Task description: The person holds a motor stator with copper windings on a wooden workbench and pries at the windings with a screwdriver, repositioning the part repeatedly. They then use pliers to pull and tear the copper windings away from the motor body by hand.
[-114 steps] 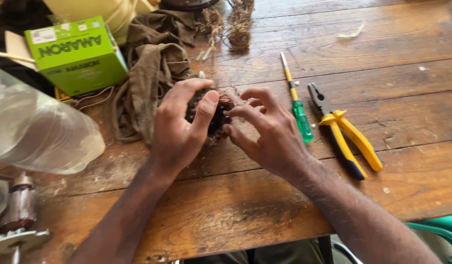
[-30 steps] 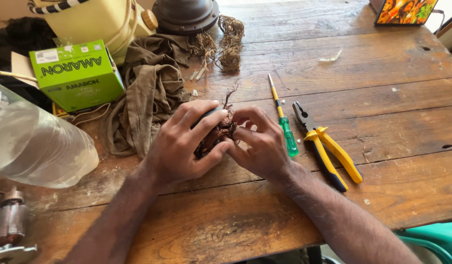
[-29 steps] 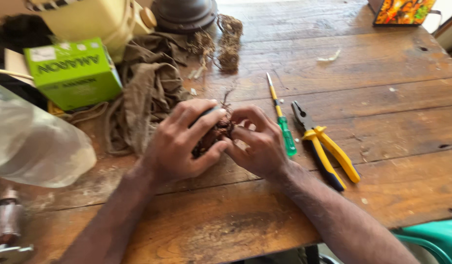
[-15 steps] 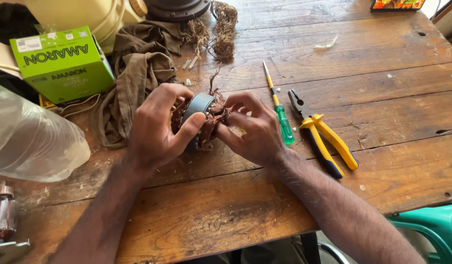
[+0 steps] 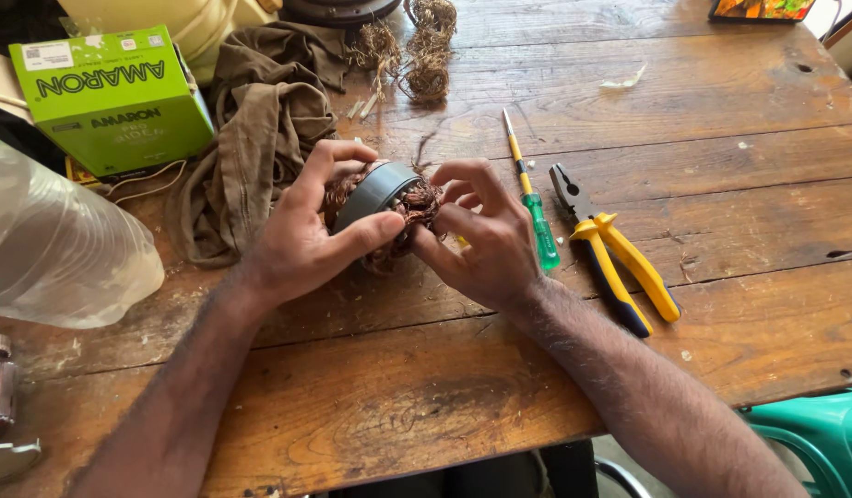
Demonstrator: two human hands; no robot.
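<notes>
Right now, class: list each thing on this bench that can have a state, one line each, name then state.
left hand: gripping the motor stator
right hand: fingers on its copper windings
screwdriver: lying flat, untouched
pliers: lying flat, jaws shut
green box: closed
brown cloth: crumpled
plastic bottle: on its side

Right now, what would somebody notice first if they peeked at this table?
Probably the two hands, left hand and right hand, gripping a grey ring stuffed with copper wire mid-table. Next, the bright green box at far left, then the yellow-handled pliers and green screwdriver lying to the right.
</notes>
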